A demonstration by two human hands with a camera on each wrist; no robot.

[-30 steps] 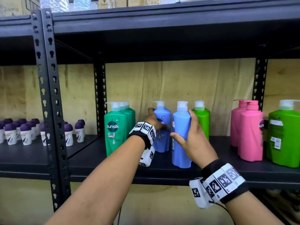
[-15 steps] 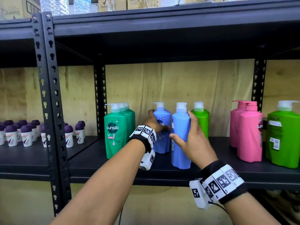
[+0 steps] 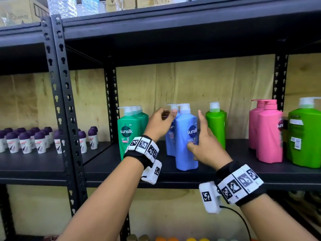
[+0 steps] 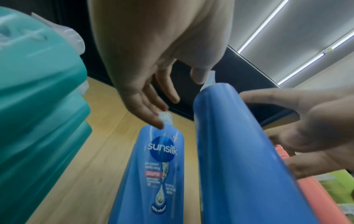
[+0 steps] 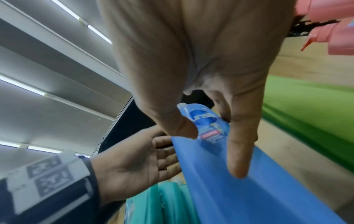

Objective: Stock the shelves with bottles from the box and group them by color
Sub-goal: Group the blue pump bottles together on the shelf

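Two blue Sunsilk bottles stand one behind the other on the black shelf (image 3: 243, 173). The front blue bottle (image 3: 185, 141) shows its label. My right hand (image 3: 195, 129) is beside it with straight fingers, thumb and index finger lying against its side (image 5: 210, 150). The rear blue bottle (image 3: 169, 141) is half hidden behind it. My left hand (image 3: 167, 115) hovers at the pump tops with relaxed fingers, holding nothing; its fingertips (image 4: 159, 121) reach the rear bottle's cap (image 4: 165, 116).
Teal-green Sunsilk bottles (image 3: 128, 133) stand left of the blue ones; a lime bottle (image 3: 215, 126), pink bottles (image 3: 269, 133) and a big green bottle (image 3: 304, 136) stand to the right. Purple-capped roll-ons (image 3: 26, 141) fill the left bay beyond the upright (image 3: 64, 101).
The front blue bottle has been turned so its label faces me. My right hand has let go of it and opened. My left hand has lifted off the rear blue bottle.
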